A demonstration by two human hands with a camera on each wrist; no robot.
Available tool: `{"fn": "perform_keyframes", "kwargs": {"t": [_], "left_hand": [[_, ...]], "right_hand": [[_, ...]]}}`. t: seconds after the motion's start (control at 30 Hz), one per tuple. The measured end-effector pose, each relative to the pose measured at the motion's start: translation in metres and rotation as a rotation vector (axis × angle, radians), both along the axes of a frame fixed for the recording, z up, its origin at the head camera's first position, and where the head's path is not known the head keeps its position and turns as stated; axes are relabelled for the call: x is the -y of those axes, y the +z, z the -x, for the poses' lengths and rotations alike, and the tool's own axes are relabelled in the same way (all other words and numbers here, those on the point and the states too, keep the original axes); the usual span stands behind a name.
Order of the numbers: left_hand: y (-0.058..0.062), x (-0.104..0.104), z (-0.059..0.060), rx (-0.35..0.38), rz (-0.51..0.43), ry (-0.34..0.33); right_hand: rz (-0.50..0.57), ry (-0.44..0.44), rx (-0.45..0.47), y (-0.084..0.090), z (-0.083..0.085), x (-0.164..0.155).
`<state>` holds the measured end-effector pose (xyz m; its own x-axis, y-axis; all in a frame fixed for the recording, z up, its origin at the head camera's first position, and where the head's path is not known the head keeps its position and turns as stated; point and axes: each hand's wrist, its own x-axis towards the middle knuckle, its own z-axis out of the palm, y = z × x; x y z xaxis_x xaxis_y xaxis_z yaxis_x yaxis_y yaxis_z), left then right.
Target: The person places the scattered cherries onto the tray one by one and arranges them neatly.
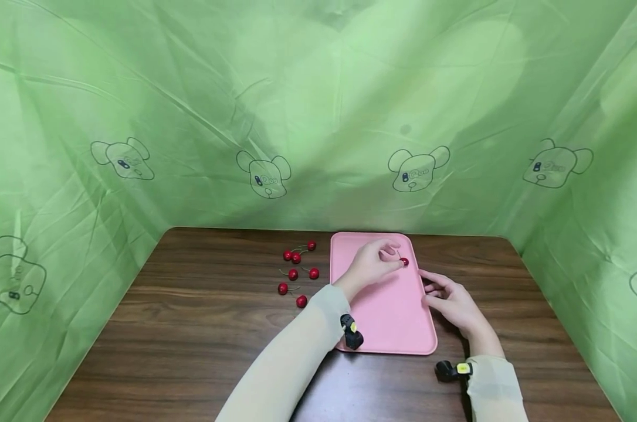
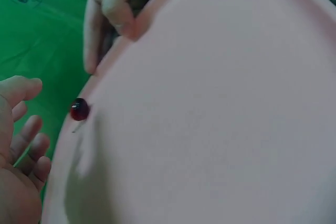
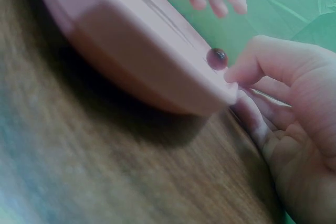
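Note:
A pink tray (image 1: 387, 310) lies on the table, and one red cherry (image 1: 405, 262) with a stem rests on it near the right rim. Over the tray's far part is my left hand (image 1: 372, 262), fingers loosely bent. The left wrist view shows a gap between its spread fingers and the cherry (image 2: 79, 109). At the tray's right side, my right hand (image 1: 453, 302) pinches the rim. Its thumb and fingers lie on either side of the tray edge (image 3: 210, 95) in the right wrist view, close beside the cherry (image 3: 217, 59).
Several loose red cherries (image 1: 293, 274) with stems are scattered on the brown wooden table (image 1: 202, 328) left of the tray. Green cloth (image 1: 329, 117) printed with bear heads hangs behind the table and along both sides.

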<state>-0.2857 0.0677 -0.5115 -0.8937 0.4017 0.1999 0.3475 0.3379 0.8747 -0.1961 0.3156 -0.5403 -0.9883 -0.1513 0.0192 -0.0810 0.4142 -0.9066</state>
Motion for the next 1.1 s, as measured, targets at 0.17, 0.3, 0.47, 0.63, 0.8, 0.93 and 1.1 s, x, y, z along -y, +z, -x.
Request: {"fn": "perform_keyframes", "kwargs": {"t": [0.17, 0.3, 0.47, 0.63, 0.8, 0.93, 1.1], "left_hand": [[0.016, 0.019, -0.003, -0.001, 0.001, 0.011], [0.03, 0.043, -0.005, -0.004, -0.013, 0.022], [0.041, 0.082, -0.006, -0.021, -0.029, 0.062], [0.045, 0.125, -0.007, -0.061, -0.039, 0.116], [0.048, 0.166, -0.013, -0.068, -0.029, 0.163], [0.048, 0.193, -0.02, -0.074, -0.024, 0.206], [0.047, 0.218, -0.032, -0.062, -0.028, 0.233]], "right_hand": [[0.005, -0.007, 0.001, 0.0, -0.001, 0.0], [0.007, -0.008, 0.0, 0.002, -0.002, 0.0], [0.004, -0.002, 0.005, 0.001, -0.002, 0.0], [-0.004, -0.002, 0.004, 0.0, -0.001, 0.001], [0.003, -0.006, 0.009, 0.0, -0.001, 0.001], [0.01, -0.004, 0.007, 0.0, -0.001, 0.002], [0.009, -0.015, 0.01, 0.002, -0.001, 0.003]]}}
